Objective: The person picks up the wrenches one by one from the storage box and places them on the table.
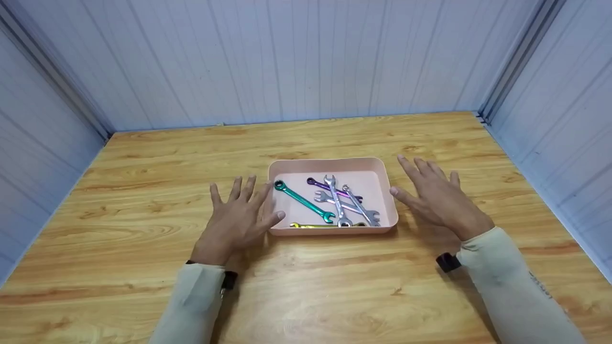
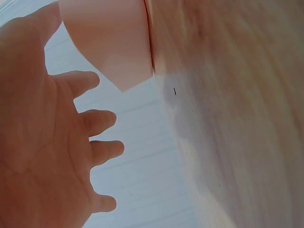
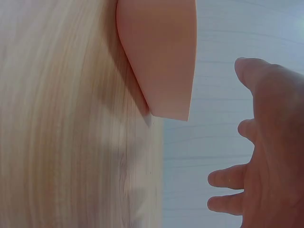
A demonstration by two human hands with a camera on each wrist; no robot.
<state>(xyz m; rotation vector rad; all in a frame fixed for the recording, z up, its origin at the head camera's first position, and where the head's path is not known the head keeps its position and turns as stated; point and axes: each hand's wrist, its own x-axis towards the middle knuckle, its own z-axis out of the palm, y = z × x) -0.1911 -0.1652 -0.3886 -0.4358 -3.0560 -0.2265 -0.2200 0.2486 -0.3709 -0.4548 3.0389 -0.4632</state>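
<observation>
While both forearms are reaching forward over the wooden table (image 1: 143, 157), the hands are sitting palm-down on either side of the pink tray (image 1: 330, 165). Left hand (image 1: 239, 217) is hovering just beside the tray's left wall, fingers spread wide and straight, thumb angling toward the near-left corner; can't tell if the thumb is actually touching the rim. Holding nothing. Left wrist view is showing the open palm with fingers (image 2: 97, 121) fanned out, tray corner (image 2: 118, 57) close above them. Right hand (image 1: 437, 198) is mirroring it off the tray's right wall, fingers extended and splayed, thumb pointing at the right rim, small gap showing. Also gripping nothing. Right wrist view is confirming it: relaxed fingers (image 3: 228, 178) apart from the tray corner (image 3: 161, 61).

Tray is sitting mid-table between the two hands, flat on the wood. Inside it: green wrench (image 1: 303, 201) lying diagonally at left, purple wrench (image 1: 330, 187) toward the back, silver wrenches (image 1: 344, 205) crossing at right, yellow wrench (image 1: 318, 225) along the near wall. Pale sleeves (image 1: 507, 282) are covering both forearms, with black wrist mounts (image 1: 448, 262) at the cuffs.
</observation>
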